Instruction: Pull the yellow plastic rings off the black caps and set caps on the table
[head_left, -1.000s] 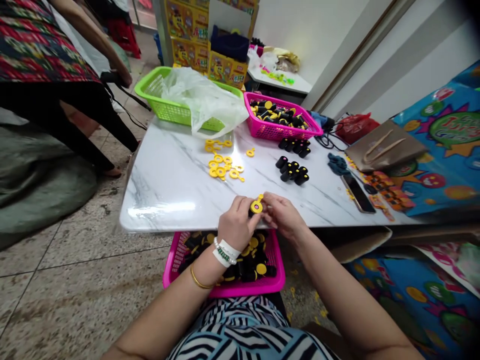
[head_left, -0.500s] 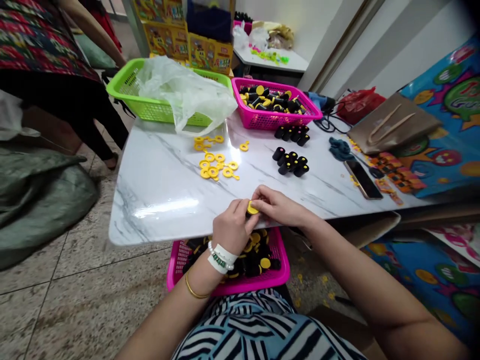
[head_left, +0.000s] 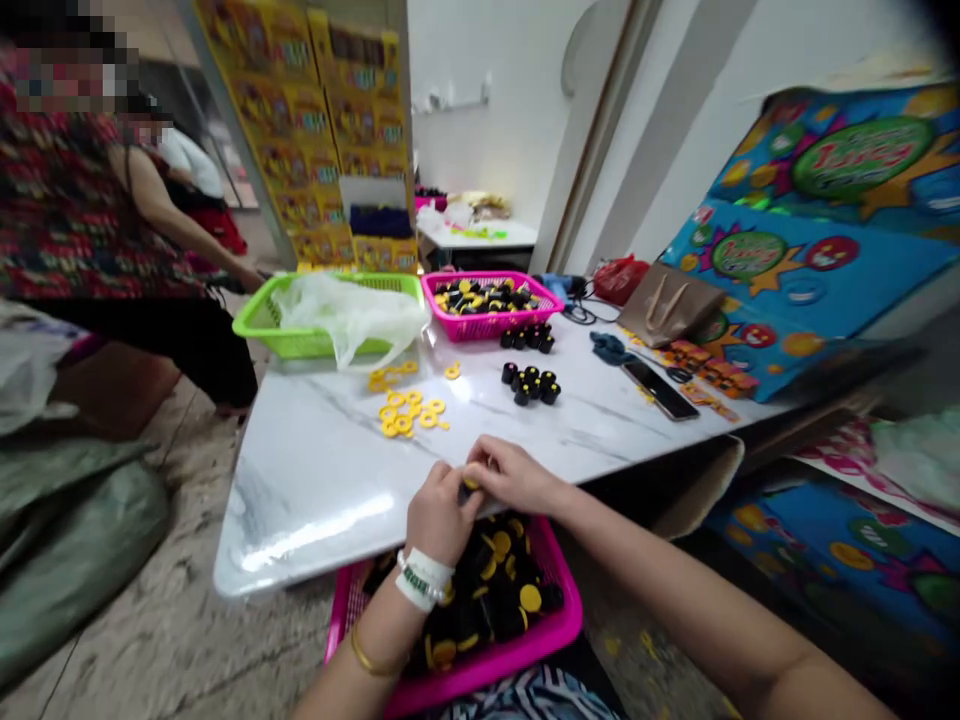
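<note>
My left hand (head_left: 437, 515), with a white band and beads at its wrist, is closed around a small black cylinder with a yellow top (head_left: 470, 482) at the table's front edge. The fingers of my right hand (head_left: 514, 475) are closed on the same piece from the other side, and together the hands cover most of it. Beyond them lie several yellow ring pieces with short stems (head_left: 405, 412). To the right of these stands a group of black cylinders (head_left: 530, 383). Under my hands, a pink basket (head_left: 576, 605) holds many black-and-yellow pieces.
A green basket (head_left: 281, 345) with a clear plastic bag (head_left: 337, 310) stands at the back of the marbled table (head_left: 300, 480). Beside it is another pink basket (head_left: 469, 327) of pieces. A phone (head_left: 660, 388) and paper bag (head_left: 667, 305) lie right. A person (head_left: 82, 190) stands left.
The camera view has tilted upward, showing more of the stacked boxes and the wall. Both hands stay together on the piece, and its yellow top now shows less.
</note>
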